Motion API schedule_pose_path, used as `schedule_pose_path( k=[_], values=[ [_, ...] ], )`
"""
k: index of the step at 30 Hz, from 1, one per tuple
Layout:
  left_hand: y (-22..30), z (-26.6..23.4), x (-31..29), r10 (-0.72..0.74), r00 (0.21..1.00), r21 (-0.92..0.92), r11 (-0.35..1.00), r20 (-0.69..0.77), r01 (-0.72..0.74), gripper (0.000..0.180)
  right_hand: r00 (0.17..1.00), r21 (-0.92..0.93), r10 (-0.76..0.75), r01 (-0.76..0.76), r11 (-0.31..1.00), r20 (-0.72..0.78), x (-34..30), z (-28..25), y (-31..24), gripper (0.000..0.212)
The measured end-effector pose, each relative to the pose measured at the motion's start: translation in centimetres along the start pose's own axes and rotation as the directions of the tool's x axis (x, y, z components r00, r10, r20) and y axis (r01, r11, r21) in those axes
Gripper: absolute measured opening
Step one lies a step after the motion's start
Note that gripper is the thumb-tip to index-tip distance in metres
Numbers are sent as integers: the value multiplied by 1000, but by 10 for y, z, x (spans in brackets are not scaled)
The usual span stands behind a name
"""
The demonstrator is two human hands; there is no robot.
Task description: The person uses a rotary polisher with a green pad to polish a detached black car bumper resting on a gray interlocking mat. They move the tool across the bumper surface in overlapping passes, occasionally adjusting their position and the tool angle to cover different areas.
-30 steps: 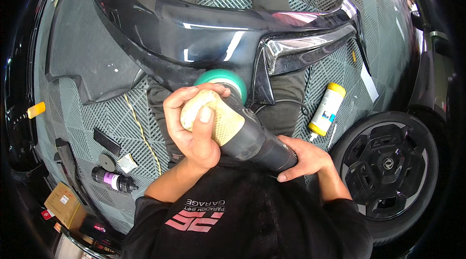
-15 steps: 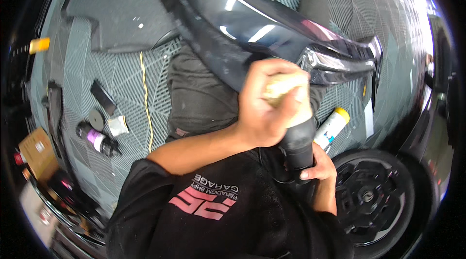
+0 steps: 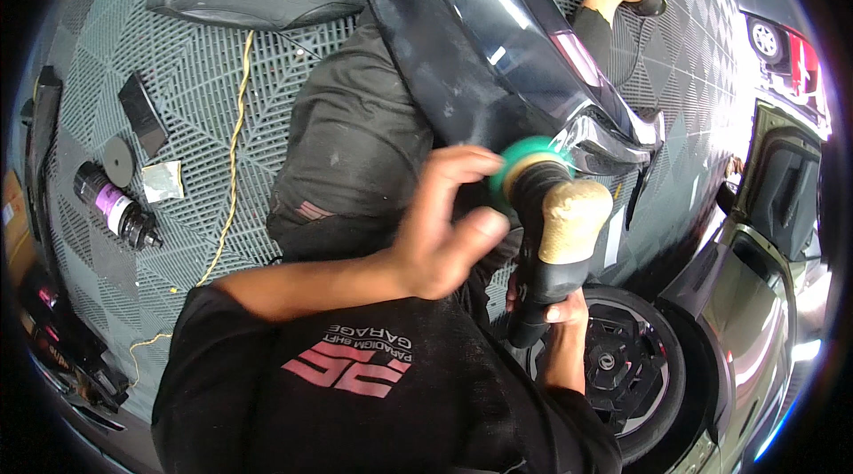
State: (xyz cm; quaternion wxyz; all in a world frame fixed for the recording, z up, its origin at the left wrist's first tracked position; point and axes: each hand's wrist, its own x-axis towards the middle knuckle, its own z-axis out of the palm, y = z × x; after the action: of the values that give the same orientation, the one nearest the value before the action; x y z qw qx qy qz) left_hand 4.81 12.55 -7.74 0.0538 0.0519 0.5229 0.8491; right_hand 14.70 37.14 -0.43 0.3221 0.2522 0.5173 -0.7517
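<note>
Head view: right hand (image 3: 566, 307) gripping the polisher (image 3: 573, 218) by its rear end; left hand (image 3: 435, 234) open, fingers parted, just left of its green pad (image 3: 540, 146), over the dark panel (image 3: 444, 56), near side. Two-handed control, I judge, would best keep the pad flat.

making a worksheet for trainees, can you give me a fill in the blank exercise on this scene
The polisher has a round pad coloured ____.
The hand on its dark handle is the person's ____ one.
The twisted cord on the floor is coloured ____.

Missing words: green; right; yellow.
</note>
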Motion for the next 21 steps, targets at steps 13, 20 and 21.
schedule_pose_path(
  k=[13, 20, 21],
  values=[
    [-31, -41, 25, -655, 716, -716, 378, 242, 587, 100, 999, -65, -33, 34, 997, 10, 25, 18, -15, 91],
    [-30, -45, 19, -601, 743, -722, 369, 295, 586, 107, 995, -44, -5, 9, 999, 95, 41, 37, -25, 82],
    [-32, -46, 17, -612, 734, -711, 373, 295, 596, 107, 994, -53, 4, 2, 999, 107, 43, 41, -29, 80]
  ],
)
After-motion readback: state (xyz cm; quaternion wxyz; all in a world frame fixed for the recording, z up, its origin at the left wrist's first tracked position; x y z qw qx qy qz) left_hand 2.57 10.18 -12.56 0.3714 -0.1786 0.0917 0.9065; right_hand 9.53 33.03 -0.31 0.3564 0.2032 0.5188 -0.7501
